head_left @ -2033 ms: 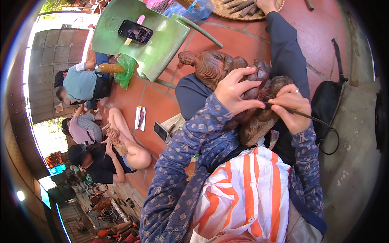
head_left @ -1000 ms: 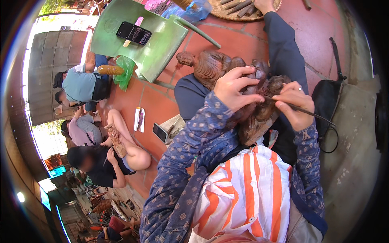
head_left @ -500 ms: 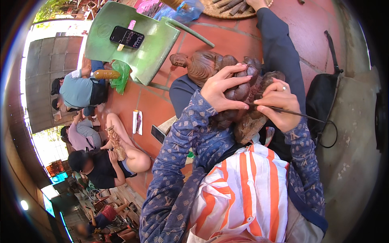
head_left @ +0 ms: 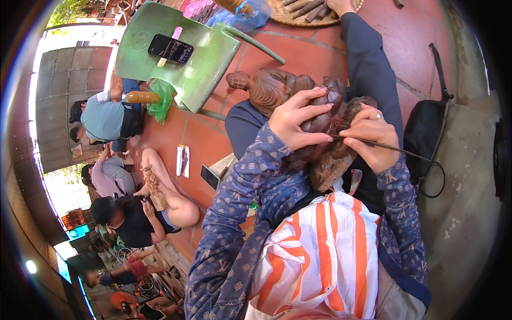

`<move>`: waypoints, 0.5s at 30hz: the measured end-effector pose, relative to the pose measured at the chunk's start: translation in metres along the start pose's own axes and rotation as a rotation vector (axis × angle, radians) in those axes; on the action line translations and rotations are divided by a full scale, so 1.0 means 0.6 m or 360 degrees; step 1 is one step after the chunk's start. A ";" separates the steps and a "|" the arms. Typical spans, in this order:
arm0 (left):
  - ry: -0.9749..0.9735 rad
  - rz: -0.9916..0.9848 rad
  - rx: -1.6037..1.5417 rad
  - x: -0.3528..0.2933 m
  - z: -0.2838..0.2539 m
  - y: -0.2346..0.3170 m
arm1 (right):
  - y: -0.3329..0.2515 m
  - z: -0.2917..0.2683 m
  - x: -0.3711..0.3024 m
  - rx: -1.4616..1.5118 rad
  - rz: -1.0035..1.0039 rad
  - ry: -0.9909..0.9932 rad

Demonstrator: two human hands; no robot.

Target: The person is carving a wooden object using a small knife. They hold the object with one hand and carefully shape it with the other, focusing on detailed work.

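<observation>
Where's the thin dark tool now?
Head view, right of centre: the thin tool is in the right hand, its tip at the wooden carving.

Carving (head_left: 317, 125) right of chair (head_left: 205, 74)

This is a woodcarving workshop: a brown statue (head_left: 271, 90) near, a pale figurine (head_left: 155, 193) at left, dark rods (head_left: 316, 12) on a far woven tray (head_left: 290, 18).

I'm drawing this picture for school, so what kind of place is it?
Probably a wood-carving workshop. There's a brown carved statue, a co-worker with a paler carved figure, and dark tool-like rods on a round woven tray.
</observation>
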State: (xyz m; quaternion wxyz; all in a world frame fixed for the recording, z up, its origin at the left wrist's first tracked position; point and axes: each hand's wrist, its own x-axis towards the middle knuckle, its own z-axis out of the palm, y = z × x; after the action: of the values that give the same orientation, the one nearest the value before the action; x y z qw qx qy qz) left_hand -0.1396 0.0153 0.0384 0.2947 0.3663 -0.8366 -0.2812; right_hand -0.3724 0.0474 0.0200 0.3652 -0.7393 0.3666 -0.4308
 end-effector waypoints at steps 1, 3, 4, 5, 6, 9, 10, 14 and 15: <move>0.0033 -0.0034 0.0036 -0.002 0.006 0.005 | 0.003 -0.002 -0.002 0.0040 0.0002 0.0033; 0.0113 -0.0073 0.0071 -0.003 0.017 0.008 | 0.006 -0.008 0.000 0.0023 -0.0050 0.0075; 0.0127 -0.0069 0.0116 -0.003 0.022 0.008 | 0.009 -0.011 -0.002 0.0040 -0.0031 0.0067; 0.0142 -0.0066 0.0161 -0.005 0.027 0.009 | 0.011 -0.014 -0.004 0.0058 -0.0012 0.0060; 0.0156 -0.0063 0.0206 -0.006 0.029 0.009 | 0.012 -0.016 -0.005 0.0076 0.0007 0.0051; 0.0210 -0.0045 0.0250 -0.009 0.034 0.008 | 0.017 -0.017 -0.004 0.0078 -0.0038 0.0040; 0.0229 -0.0043 0.0269 -0.008 0.035 0.009 | 0.019 -0.019 -0.002 0.0079 -0.0056 0.0043; 0.0283 -0.0051 0.0332 -0.003 0.041 0.009 | 0.028 -0.023 0.001 0.0127 -0.0048 0.0077; 0.0298 -0.0047 0.0350 0.000 0.043 0.002 | 0.030 -0.025 0.004 0.0130 -0.0029 0.0133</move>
State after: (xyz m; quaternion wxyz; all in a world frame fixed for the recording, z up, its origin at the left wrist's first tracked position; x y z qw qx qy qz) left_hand -0.1583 0.0227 0.0222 0.3255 0.4333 -0.8256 -0.1568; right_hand -0.3893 0.0335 0.0109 0.3755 -0.7086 0.3567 -0.4792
